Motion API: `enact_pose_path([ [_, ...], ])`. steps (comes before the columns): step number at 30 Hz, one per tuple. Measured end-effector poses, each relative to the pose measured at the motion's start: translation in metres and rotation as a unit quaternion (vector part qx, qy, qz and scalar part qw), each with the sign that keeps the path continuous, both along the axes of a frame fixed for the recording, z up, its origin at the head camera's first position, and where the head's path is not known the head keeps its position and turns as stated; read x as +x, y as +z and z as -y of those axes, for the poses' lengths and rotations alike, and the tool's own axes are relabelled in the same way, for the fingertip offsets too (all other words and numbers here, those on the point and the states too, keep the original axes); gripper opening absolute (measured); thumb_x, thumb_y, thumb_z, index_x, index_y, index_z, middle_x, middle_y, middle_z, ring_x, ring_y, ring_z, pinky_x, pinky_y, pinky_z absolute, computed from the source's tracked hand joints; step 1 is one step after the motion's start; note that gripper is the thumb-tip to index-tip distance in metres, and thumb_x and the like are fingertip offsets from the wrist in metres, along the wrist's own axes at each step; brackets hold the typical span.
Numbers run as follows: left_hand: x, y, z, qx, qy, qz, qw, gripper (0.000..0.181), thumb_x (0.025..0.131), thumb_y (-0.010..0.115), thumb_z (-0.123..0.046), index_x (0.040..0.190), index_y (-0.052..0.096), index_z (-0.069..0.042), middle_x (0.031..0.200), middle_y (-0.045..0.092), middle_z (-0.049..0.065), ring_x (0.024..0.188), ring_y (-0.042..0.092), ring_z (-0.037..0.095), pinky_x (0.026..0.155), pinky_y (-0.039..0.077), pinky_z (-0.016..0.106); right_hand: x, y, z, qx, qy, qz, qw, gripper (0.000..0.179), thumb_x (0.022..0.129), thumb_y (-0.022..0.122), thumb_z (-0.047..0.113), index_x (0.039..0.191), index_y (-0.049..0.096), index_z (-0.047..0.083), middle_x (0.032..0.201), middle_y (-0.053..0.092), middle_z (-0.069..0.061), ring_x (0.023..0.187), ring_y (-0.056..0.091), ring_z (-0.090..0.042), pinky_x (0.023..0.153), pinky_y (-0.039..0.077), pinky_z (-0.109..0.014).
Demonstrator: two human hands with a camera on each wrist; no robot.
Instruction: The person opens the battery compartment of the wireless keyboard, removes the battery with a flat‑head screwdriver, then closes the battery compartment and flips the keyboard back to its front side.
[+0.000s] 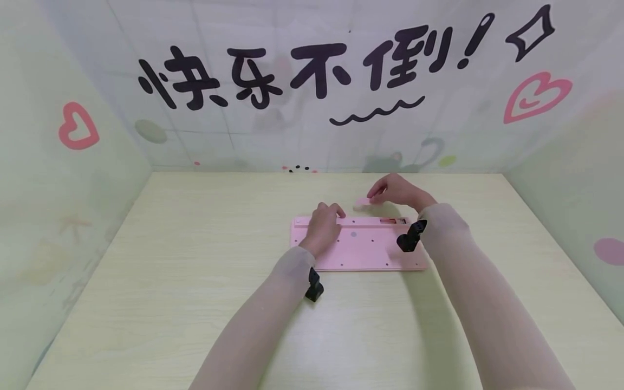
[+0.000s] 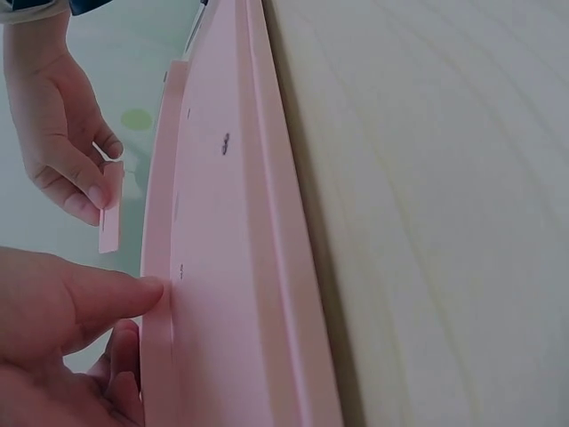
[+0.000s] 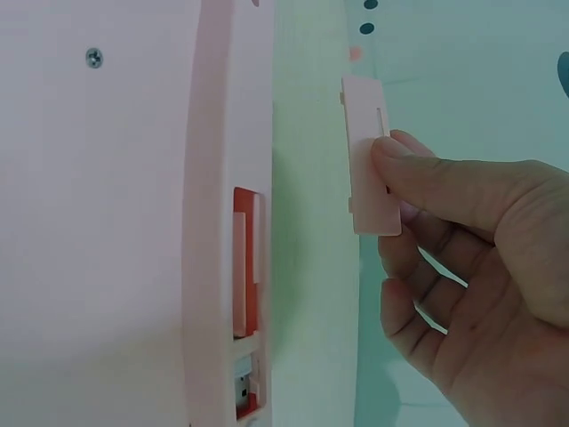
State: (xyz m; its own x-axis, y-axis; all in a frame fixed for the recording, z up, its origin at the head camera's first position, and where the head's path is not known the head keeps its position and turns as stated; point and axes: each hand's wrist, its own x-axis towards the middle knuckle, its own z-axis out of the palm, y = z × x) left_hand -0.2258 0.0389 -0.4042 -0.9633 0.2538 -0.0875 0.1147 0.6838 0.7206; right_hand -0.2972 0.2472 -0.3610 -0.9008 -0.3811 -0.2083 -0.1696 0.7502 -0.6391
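A pink keyboard lies underside up on the table, its screws showing. My left hand pinches the keyboard's raised far edge. In the left wrist view the thumb presses one side of that edge, with the fingers curled behind it. Beyond the far edge, my right hand holds a slim pink battery cover between thumb and fingers, apart from the keyboard. Small tabs stick out along the cover's side. The battery compartment is uncovered and red inside; beside it sits a small USB receiver in its slot.
The keyboard rests on a pale wood-grain table. A printed backdrop with large black characters stands at the table's far edge, with side panels left and right. A black wrist camera is strapped to each sleeve.
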Motion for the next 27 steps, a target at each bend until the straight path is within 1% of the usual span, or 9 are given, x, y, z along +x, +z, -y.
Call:
enact_pose_path([
  [6, 0.001, 0.001, 0.001, 0.003, 0.0, 0.003, 1.0, 0.026, 0.086, 0.06, -0.004, 0.111, 0.058, -0.011, 0.107, 0.043, 0.008, 0.094, 0.044, 0.021, 0.079, 0.042, 0.03, 0.007, 0.008, -0.005, 0.004, 0.006, -0.011, 0.9999, 0.018, 0.082, 0.068, 0.007, 0.096, 0.068, -0.002, 0.088, 0.065, -0.01, 0.079, 0.054, -0.023, 0.072, 0.044, -0.031],
  [10, 0.002, 0.002, 0.001, 0.006, 0.0, 0.006, 1.0, 0.026, 0.086, 0.06, -0.004, 0.112, 0.058, -0.011, 0.107, 0.043, 0.008, 0.094, 0.044, 0.021, 0.079, 0.042, 0.03, 0.01, 0.009, -0.01, 0.01, 0.006, -0.018, 0.9998, 0.016, 0.082, 0.068, 0.007, 0.095, 0.069, -0.001, 0.088, 0.065, -0.01, 0.078, 0.055, -0.023, 0.072, 0.045, -0.031],
  [21, 0.003, 0.003, 0.001, 0.002, -0.004, 0.002, 1.0, 0.026, 0.087, 0.059, -0.005, 0.113, 0.057, -0.011, 0.105, 0.046, 0.008, 0.093, 0.044, 0.021, 0.081, 0.042, 0.03, 0.024, 0.01, -0.023, 0.005, 0.005, -0.024, 0.9997, 0.014, 0.083, 0.066, 0.004, 0.096, 0.068, -0.002, 0.087, 0.064, -0.009, 0.077, 0.053, -0.022, 0.07, 0.046, -0.03],
  [27, 0.002, 0.003, 0.001, 0.002, -0.006, 0.002, 1.0, 0.025, 0.088, 0.059, -0.005, 0.112, 0.057, -0.011, 0.106, 0.046, 0.008, 0.094, 0.044, 0.021, 0.081, 0.042, 0.03, 0.031, 0.007, -0.033, 0.002, 0.005, -0.022, 0.9997, 0.014, 0.084, 0.065, 0.005, 0.096, 0.068, -0.001, 0.088, 0.064, -0.009, 0.078, 0.054, -0.023, 0.069, 0.046, -0.031],
])
